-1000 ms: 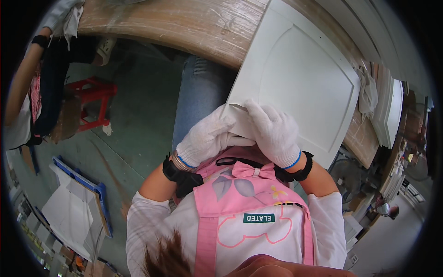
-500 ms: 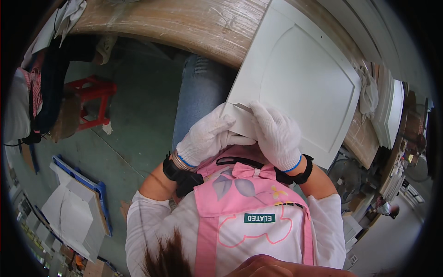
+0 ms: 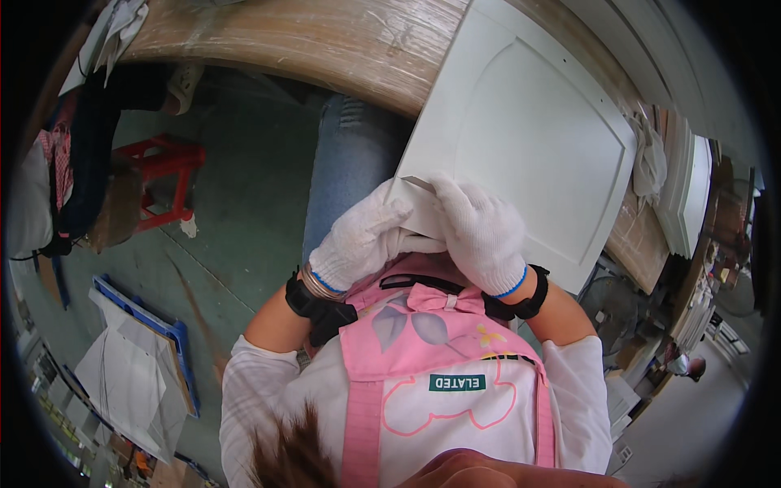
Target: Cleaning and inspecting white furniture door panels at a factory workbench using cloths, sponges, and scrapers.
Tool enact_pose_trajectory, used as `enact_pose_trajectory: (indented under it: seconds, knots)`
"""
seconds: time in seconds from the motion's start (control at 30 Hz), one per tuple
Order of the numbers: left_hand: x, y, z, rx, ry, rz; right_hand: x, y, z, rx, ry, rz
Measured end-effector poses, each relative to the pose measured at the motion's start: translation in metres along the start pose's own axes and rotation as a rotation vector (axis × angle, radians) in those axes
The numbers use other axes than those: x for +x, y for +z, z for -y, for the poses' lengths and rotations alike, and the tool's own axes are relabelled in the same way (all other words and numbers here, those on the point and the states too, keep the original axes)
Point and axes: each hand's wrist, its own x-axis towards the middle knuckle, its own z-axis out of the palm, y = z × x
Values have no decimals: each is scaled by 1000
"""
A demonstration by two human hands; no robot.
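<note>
A large white panel (image 3: 537, 146), like a cabinet door with a raised frame and an arched edge, slopes from the wooden table toward my lap. At its near left corner is a small white flat piece (image 3: 420, 213) with a dark upper edge. Whether it is a loose sheet or part of the panel, I cannot tell. My left hand (image 3: 362, 236), in a white knit glove, is closed on this piece's left side. Opposite it, my gloved right hand (image 3: 482, 232) grips the piece's right edge, thumb on top. The fingertips underneath are hidden.
The table (image 3: 309, 41) has a plastic-wrapped top. A red stool (image 3: 167, 175) stands at left beside a seated person (image 3: 85, 154). White boards lie on a blue-edged cart (image 3: 183, 358) at lower left. More white panels (image 3: 683, 191) and a fan (image 3: 608, 305) are at right.
The hands and the panel's near corner have shifted very slightly left and up. Both hands keep the same grip.
</note>
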Motion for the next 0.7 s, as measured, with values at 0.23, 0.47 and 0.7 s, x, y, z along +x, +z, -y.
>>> enact_pose_trajectory:
  seconds: [0.23, 0.47, 0.7]
  knots:
    - [1, -1, -1, -24, -27, 3, -3, -1, -4, 77, 10, -47]
    - [0, -1, -1, -19, -25, -2, -1, -1, 0, 46, 58, -16]
    - [1, -3, 0, -5, -12, -14, 3, -2, 3, 74, 125, 32]
